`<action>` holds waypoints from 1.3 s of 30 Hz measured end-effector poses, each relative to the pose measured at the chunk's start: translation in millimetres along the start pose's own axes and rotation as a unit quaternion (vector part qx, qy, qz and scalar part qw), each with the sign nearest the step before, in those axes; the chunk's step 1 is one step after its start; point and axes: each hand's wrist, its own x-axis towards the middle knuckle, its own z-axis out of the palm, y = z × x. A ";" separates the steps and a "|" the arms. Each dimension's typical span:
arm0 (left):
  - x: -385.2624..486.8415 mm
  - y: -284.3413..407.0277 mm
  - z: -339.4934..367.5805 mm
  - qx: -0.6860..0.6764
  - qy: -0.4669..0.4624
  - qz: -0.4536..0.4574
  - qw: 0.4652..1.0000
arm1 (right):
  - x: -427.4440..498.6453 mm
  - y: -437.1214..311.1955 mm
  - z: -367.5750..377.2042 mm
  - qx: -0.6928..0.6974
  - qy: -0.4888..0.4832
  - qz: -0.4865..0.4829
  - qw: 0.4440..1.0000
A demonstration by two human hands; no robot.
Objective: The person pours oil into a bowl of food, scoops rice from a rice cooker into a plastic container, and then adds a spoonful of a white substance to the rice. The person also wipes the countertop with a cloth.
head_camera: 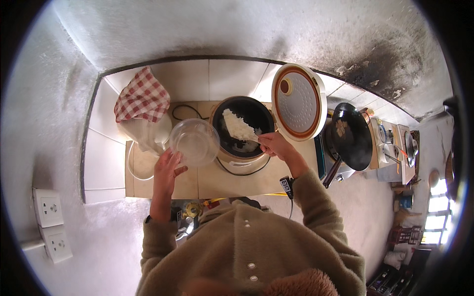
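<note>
In my left hand [168, 170] is a clear plastic bowl [194, 142], held by its rim just left of the rice cooker. My right hand [274, 146] grips the handle end of a rice paddle, whose blade lies hidden under a heap of cooked white rice [237, 125]. The loaded paddle is over the dark inner pot [261, 109] of the cooker, where some more rice clings low inside. The cooker's body [248, 162] stands on the counter, and its hinged lid [299, 101] is raised on the right, with an orange-brown seal ring.
A red-and-white checked cloth [142, 96] covers something pale at the left. A black wok [350, 137] with food scraps sits on the stove at right, its handle [332, 172] jutting over the front edge. The tiled counter [177, 185] ends at a white tiled wall [181, 79].
</note>
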 end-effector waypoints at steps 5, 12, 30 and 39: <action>2.3 13.1 10.4 0.001 -0.010 0.008 1.000 | -15.2 5.6 0.5 0.025 0.006 -0.021 0.999; 10.6 21.1 24.6 0.013 -0.006 0.002 1.000 | -34.5 -5.4 0.1 0.046 0.030 -0.044 0.997; 25.4 3.5 63.3 -0.097 -0.115 -0.053 0.987 | -82.4 -60.8 83.2 -0.479 0.233 -0.396 0.748; 26.9 -6.8 59.3 -0.121 -0.064 -0.045 0.990 | -59.0 -55.7 47.1 -0.176 0.144 -0.334 0.915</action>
